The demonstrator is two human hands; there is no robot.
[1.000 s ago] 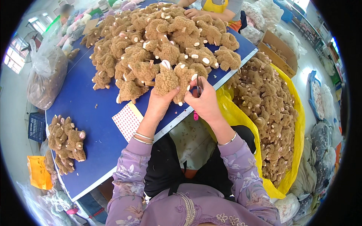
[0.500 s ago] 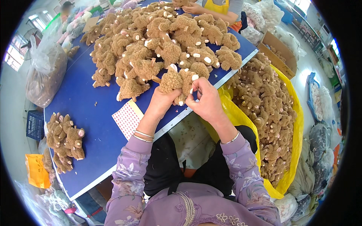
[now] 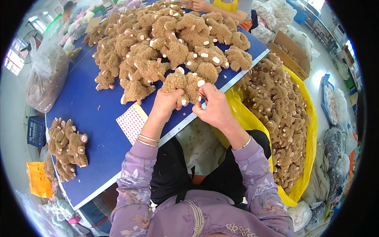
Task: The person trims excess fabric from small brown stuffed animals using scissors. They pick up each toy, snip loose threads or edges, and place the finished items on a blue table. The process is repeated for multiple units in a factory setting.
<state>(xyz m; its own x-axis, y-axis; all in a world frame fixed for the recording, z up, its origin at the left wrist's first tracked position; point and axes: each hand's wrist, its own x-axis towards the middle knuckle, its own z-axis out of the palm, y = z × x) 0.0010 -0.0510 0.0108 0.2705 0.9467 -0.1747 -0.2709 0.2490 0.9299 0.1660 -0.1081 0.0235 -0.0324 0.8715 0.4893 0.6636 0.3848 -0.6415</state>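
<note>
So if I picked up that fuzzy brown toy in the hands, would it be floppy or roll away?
The fuzzy brown toy would probably feel soft and a bit floppy, since it looks like curly plush. It likely wouldn't roll far, because it's lumpy, not ball-shaped. Being so woolly, it shouldn't be slippery.

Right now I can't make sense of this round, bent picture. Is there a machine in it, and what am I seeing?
No machine: you look down from a wide fisheye camera worn on someone's head, so straight edges bend. The wearer's purple top fills the bottom. Their bare left hand holds a brown plush toy; the right hand has its fingers at the toy's right edge, though exactly what they grip is hard to see. The blue table bears a large pile of similar toys, a smaller group at left and a patterned sheet. At right, a yellow sack is full of more.
</note>
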